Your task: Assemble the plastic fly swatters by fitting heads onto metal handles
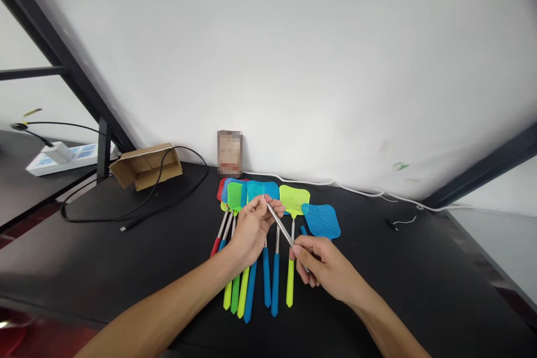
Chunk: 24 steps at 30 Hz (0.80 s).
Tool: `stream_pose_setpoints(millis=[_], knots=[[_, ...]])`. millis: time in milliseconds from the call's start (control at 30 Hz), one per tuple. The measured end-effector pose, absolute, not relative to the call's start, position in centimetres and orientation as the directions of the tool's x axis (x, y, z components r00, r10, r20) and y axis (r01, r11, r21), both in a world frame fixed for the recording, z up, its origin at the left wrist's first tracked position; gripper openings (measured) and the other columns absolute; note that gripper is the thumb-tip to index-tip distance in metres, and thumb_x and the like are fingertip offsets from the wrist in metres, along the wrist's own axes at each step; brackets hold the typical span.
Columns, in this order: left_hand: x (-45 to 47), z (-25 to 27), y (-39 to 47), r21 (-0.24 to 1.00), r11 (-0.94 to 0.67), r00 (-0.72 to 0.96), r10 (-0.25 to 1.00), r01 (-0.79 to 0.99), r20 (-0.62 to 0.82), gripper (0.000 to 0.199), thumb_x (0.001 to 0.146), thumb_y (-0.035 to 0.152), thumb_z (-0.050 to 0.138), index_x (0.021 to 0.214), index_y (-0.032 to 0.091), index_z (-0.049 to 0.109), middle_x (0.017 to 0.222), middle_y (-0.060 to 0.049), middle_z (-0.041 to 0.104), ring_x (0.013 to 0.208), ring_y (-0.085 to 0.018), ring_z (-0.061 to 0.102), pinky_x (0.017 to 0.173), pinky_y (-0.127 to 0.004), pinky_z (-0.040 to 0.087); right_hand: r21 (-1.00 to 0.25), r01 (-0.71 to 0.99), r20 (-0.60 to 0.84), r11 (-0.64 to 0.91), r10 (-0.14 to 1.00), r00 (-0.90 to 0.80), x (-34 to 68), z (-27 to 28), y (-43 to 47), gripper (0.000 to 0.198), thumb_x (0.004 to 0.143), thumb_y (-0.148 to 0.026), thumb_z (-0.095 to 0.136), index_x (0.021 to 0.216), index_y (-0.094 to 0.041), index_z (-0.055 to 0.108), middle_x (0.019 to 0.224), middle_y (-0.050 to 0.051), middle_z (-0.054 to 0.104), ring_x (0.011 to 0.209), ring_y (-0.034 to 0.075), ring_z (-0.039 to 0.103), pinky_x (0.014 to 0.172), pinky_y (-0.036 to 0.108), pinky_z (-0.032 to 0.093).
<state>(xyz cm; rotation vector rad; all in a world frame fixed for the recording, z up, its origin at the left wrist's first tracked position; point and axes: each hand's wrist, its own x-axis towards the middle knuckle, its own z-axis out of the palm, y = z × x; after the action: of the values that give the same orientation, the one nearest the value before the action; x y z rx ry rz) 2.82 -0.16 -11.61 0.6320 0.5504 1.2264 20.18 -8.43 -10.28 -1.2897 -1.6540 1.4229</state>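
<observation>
A thin silver metal rod (pixel 280 225) slants between my two hands above the table. My left hand (pixel 250 229) is closed on its upper end, thumb and index finger pinching it. Lower down, the fingers of my right hand (pixel 325 264) wrap round the same rod. Beneath lie several fly swatters with mesh heads and silver shafts, among them a green one (pixel 237 197), a yellow one (pixel 294 199) and a blue one (pixel 275 285). Some shafts are hidden behind my left hand. To the right rests a blue swatter head (pixel 322 220); my right hand partly hides what is below it.
An open cardboard box (pixel 146 166) stands at the back left, with a black cable (pixel 156 185) looping past it. A pixelated card (pixel 230 153) leans on the wall. White cable (pixel 356 190) runs along the wall's foot. A power strip (pixel 71 159) lies far left.
</observation>
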Motion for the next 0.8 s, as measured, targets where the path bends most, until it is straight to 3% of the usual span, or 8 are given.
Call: stream_pose_setpoints(millis=[333, 567, 800], knots=[[1.8, -11.2, 1.6, 0.666, 0.186, 0.166, 0.982, -0.722, -0.094, 0.011, 0.093, 0.018, 0.066, 0.084, 0.013, 0.063, 0.082, -0.006, 0.066, 0.073, -0.015, 0.066, 0.073, -0.027, 0.056, -0.907, 0.414, -0.080, 0.075, 0.935, -0.345, 20.4, -9.6, -8.9, 0.037, 0.105, -0.040, 0.046, 0.074, -0.021, 0.053, 0.056, -0.004, 0.057, 0.049, 0.011, 0.048, 0.053, 0.024, 0.036], [0.4, -11.1, 4.3, 0.651, 0.103, 0.030, 0.992, -0.752, -0.122, 0.018, 0.098, 0.013, 0.054, 0.082, 0.013, 0.061, 0.080, -0.004, 0.065, 0.068, -0.012, 0.065, 0.069, -0.025, 0.055, -0.855, 0.502, -0.047, 0.129, 0.945, -0.324, 20.4, -9.3, -8.7, 0.039, 0.104, -0.039, 0.046, 0.071, -0.021, 0.051, 0.054, -0.004, 0.054, 0.051, 0.012, 0.046, 0.055, 0.026, 0.032], [0.8, -12.1, 4.0, 0.704, 0.107, 0.033, 0.992, -0.702, -0.118, 0.017, 0.099, 0.019, 0.055, 0.084, 0.014, 0.062, 0.088, -0.007, 0.071, 0.083, -0.018, 0.073, 0.076, -0.030, 0.058, -0.814, 0.563, 0.071, 0.145, 0.986, -0.152, 20.0, -10.7, -8.8, 0.037, 0.105, -0.043, 0.042, 0.078, -0.020, 0.055, 0.062, -0.004, 0.042, 0.055, 0.012, 0.037, 0.053, 0.028, 0.024]])
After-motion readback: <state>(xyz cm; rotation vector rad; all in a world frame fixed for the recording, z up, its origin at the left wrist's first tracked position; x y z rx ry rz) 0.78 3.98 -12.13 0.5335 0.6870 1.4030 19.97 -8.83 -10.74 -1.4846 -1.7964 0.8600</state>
